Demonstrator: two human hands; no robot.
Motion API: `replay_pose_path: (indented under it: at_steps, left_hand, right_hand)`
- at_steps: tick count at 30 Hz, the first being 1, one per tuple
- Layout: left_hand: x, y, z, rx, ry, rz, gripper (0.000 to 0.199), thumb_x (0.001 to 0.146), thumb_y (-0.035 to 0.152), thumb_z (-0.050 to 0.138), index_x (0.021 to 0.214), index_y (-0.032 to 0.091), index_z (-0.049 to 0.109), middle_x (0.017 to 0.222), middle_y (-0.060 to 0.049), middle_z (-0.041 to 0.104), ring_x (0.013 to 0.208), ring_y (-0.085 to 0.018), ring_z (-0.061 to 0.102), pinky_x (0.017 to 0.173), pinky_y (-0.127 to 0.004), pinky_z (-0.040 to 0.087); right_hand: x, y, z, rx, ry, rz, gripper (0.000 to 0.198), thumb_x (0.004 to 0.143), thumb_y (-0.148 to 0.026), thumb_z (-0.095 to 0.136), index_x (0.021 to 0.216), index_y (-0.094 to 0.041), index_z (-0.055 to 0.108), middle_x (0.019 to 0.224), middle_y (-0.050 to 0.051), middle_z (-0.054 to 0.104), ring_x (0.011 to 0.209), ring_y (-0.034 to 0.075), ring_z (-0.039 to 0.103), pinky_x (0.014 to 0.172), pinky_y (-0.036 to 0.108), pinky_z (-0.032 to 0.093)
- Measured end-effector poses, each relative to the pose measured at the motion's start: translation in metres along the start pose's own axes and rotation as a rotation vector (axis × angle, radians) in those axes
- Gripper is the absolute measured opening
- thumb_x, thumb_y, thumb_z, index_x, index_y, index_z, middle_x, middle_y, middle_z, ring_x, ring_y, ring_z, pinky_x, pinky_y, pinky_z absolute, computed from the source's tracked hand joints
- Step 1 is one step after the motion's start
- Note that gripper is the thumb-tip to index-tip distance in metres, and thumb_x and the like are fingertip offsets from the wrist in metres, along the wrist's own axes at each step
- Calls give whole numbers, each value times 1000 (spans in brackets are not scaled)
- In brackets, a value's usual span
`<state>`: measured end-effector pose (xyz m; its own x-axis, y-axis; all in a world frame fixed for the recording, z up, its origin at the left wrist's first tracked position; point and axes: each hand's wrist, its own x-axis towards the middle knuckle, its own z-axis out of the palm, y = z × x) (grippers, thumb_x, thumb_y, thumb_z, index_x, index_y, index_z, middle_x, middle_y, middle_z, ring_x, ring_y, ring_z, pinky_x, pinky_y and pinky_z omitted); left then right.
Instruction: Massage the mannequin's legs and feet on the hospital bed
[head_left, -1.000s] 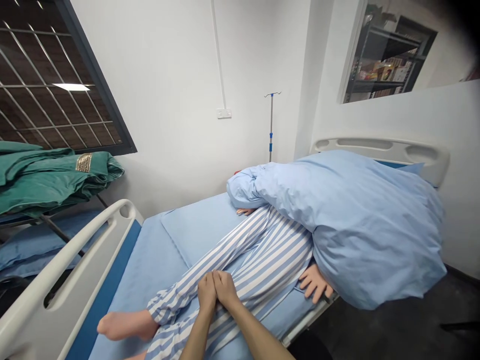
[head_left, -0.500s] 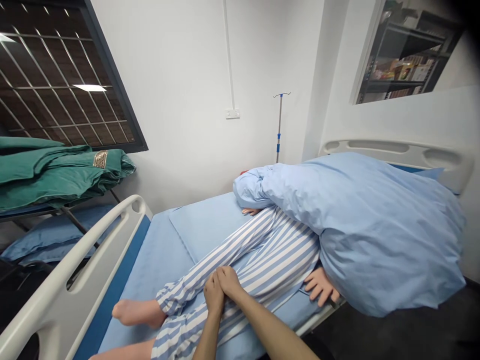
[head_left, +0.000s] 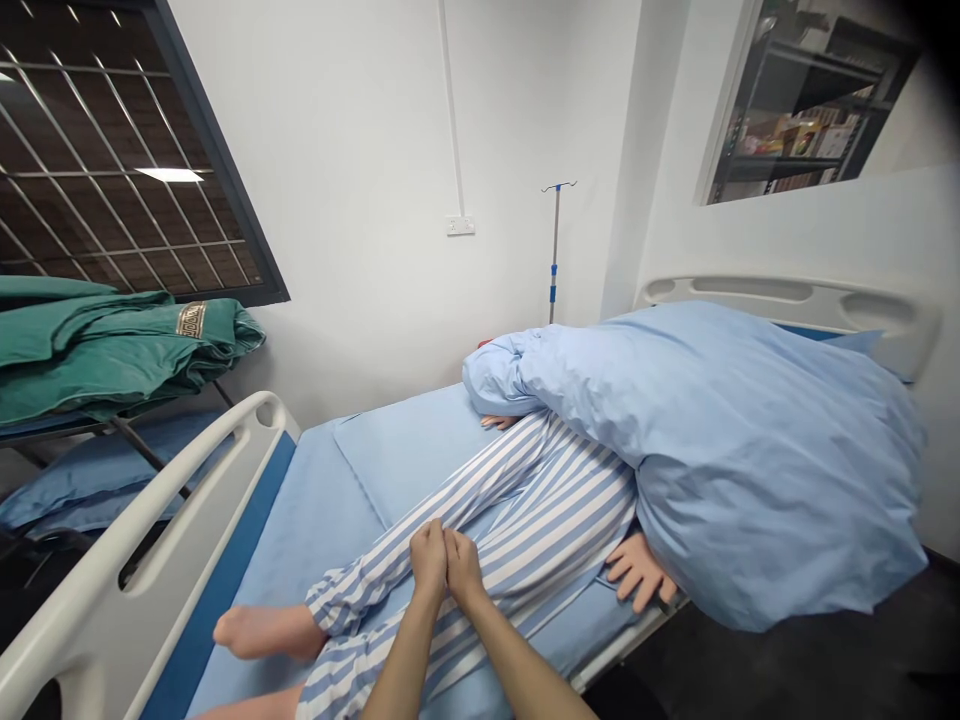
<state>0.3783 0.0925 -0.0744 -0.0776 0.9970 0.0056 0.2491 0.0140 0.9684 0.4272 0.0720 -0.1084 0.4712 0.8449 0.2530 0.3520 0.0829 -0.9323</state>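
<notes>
My left hand (head_left: 429,562) and my right hand (head_left: 462,566) are closed side by side, knuckles touching, and nothing shows in either. They are in front of the striped trousers (head_left: 559,510) of a manikin lying on the bed; whether they touch the cloth I cannot tell. A bare foot (head_left: 270,632) sticks out of one trouser leg. One manikin hand (head_left: 641,572) lies palm down at the near bed edge, and fingers of the other show at the far side. A bunched light blue quilt (head_left: 720,440) covers its upper body and head.
The bed's footboard (head_left: 150,560) stands at left, its headboard (head_left: 817,300) at far right. A drip stand (head_left: 555,250) rises behind the bed. Folded green cloth (head_left: 120,345) lies on a rack by the barred window (head_left: 112,160). Shelves (head_left: 810,120) show through an opening.
My right hand has moved from resting over my left to beside it, both now upright together. The view has shifted slightly; the manikin and quilt lie as before.
</notes>
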Motion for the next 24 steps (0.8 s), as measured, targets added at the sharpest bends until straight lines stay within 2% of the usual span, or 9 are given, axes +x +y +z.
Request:
replay_pose_path:
  at_steps: [4, 7, 12, 15, 19, 24]
  left_hand:
    - [-11, -21, -2, 95, 4, 106, 30, 73, 39, 38, 54, 18, 50, 54, -2, 55, 55, -15, 47, 55, -27, 35]
    - [-16, -34, -5, 218, 29, 142, 32, 75, 40, 35, 55, 19, 48, 56, -3, 55, 56, -16, 48, 57, -28, 34]
    - [-14, -31, -7, 221, 34, 136, 35, 79, 37, 26, 66, 19, 52, 66, -7, 60, 65, -17, 52, 62, -28, 37]
    - [-15, -29, -7, 220, 22, 160, 34, 79, 38, 28, 66, 19, 53, 68, -7, 61, 67, -17, 53, 64, -29, 37]
    - [-12, -33, -8, 132, 1, 108, 33, 74, 42, 36, 61, 17, 54, 62, -4, 59, 62, -17, 51, 62, -29, 38]
    - [1, -25, -4, -26, 7, -55, 27, 69, 36, 41, 52, 16, 48, 50, 0, 51, 54, -13, 44, 53, -26, 36]
  right_hand:
    - [-2, 1, -1, -23, -3, 3, 43, 86, -35, 27, 54, -17, 50, 54, 2, 54, 52, 12, 45, 50, 21, 30]
    - [1, -5, 0, -105, -17, 65, 43, 86, -32, 27, 55, -17, 52, 55, 3, 56, 52, 12, 46, 50, 22, 30]
    - [15, -15, 0, -317, -199, 124, 34, 81, -24, 35, 62, -15, 61, 66, 8, 64, 62, 15, 53, 57, 23, 32]
    - [16, -13, -2, -327, -228, 116, 37, 84, -24, 31, 66, -14, 63, 70, 9, 65, 65, 14, 55, 58, 22, 33]
    - [3, -7, -4, -297, -167, 40, 41, 87, -25, 26, 68, -16, 61, 69, 6, 64, 63, 12, 55, 57, 21, 31]
    - [-7, -8, -2, -353, -69, 8, 41, 88, -29, 28, 65, -17, 59, 68, 6, 64, 63, 13, 55, 56, 23, 29]
